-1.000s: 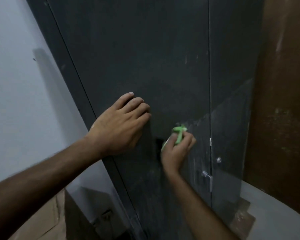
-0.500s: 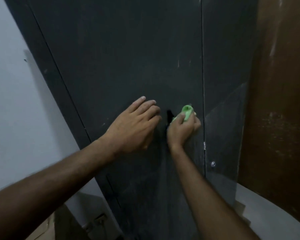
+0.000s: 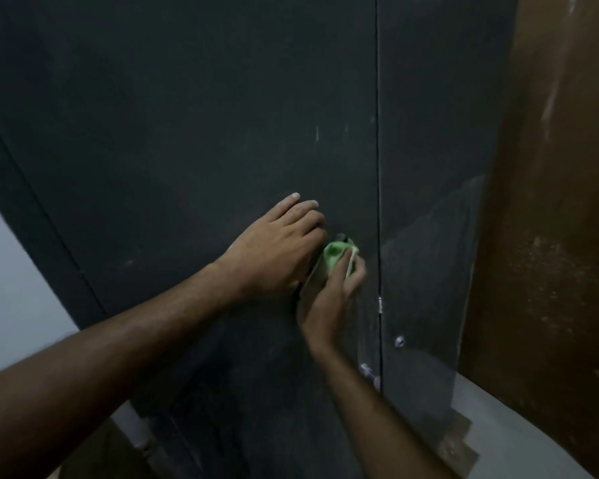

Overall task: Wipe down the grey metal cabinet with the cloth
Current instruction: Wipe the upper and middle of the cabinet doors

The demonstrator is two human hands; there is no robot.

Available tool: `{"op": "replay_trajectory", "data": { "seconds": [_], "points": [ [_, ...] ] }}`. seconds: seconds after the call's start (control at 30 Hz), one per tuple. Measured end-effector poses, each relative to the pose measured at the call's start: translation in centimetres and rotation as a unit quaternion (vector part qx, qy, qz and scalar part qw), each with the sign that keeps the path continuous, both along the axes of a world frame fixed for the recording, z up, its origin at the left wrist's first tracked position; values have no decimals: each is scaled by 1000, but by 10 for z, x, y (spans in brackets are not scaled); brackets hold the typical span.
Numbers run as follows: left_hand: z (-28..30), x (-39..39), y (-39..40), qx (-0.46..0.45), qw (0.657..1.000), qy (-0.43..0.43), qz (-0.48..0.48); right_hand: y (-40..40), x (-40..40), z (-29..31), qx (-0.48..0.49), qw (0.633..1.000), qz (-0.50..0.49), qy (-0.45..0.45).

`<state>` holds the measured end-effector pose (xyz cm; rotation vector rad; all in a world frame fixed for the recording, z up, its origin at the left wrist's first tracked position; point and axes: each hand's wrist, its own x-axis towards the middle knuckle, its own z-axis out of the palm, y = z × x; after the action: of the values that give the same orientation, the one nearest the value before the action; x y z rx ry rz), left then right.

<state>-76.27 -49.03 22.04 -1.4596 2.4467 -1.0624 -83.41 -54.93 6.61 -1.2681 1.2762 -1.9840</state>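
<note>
Pretty dim shot, so details are murky. The right hand point(image 3: 329, 299) has its fingers curled round a bunched green cloth point(image 3: 336, 255), pressing it on the grey metal cabinet point(image 3: 187, 133) door just left of the vertical door seam point(image 3: 378, 167). The left hand point(image 3: 274, 250) lies flat on the door with fingers straight, holding nothing, and overlaps the cloth's left edge, so part of it is hidden. A small lock point(image 3: 399, 341) and a handle point(image 3: 369, 371) show lower down, hard to make out. A brown wall point(image 3: 550, 236) stands to the right.

Right hand point(image 3: 329, 299) presses green cloth point(image 3: 338, 254) against grey cabinet point(image 3: 187, 133).
</note>
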Motion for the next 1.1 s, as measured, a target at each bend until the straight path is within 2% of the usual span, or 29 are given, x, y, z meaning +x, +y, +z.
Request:
{"op": "replay_trajectory", "data": {
  "seconds": [0.07,0.17,0.2,0.23,0.3,0.37,0.43,0.53,0.57,0.63,0.7,0.73,0.77,0.8,0.87,0.9,0.93,1.0,1.03,1.07,1.1],
  "points": [
    [-2,-4,-5,-1,1000,-13,5,-6,-13,-23,14,997,2,70],
    [-3,-10,-13,5,999,-34,19,-62,-37,0,158,986,-29,-36],
    [-4,-13,-17,6,999,-33,22,-70,-41,14,166,984,-40,-42],
    [-4,-18,-21,5,999,-28,22,-73,-42,19,135,989,-43,-31],
    [-4,-28,-30,4,1000,-11,19,-59,-32,10,25,998,49,27],
    [-2,-34,-37,6,1000,-7,14,-39,-31,-18,-5,991,103,79],
    [-1,-38,-43,-2,1000,-10,20,-51,-48,-34,40,995,38,86],
    [-2,-43,-48,0,1000,-7,31,-104,-75,5,149,988,-25,-24],
    [-2,-45,-50,0,1000,-3,29,-117,-81,23,128,991,-23,-42],
    [-2,-51,-56,-6,1000,9,25,-127,-80,39,27,999,-24,-32],
    [-1,-58,-63,-2,1000,16,20,-121,-73,25,-51,998,-26,37],
    [-1,-60,-66,-1,1000,14,18,-115,-72,10,-59,997,-26,45],
    [0,-62,-71,-5,1000,11,16,-117,-75,-4,-39,999,-31,21],
    [0,-64,-74,-10,1000,7,14,-125,-81,-8,12,998,-35,-46],
    [2,-67,-80,-10,1000,2,6,-151,-97,5,177,964,-29,-196],
    [3,-69,-83,-8,1000,-2,-1,-159,-102,18,219,952,-28,-212],
    [5,-72,-87,-6,1000,-3,-7,-162,-103,29,203,961,-32,-186],
    [7,-77,-94,-10,1000,6,-14,-159,-94,38,53,995,-49,-74],
    [9,-80,-97,-8,1000,9,-15,-157,-90,36,-5,999,-37,-29],
    [10,-82,-101,-3,1000,6,-19,-158,-91,30,-34,999,-10,-22],
    [11,-83,-105,-1,1000,1,-23,-162,-94,21,-39,998,4,-57]
  ]
}}
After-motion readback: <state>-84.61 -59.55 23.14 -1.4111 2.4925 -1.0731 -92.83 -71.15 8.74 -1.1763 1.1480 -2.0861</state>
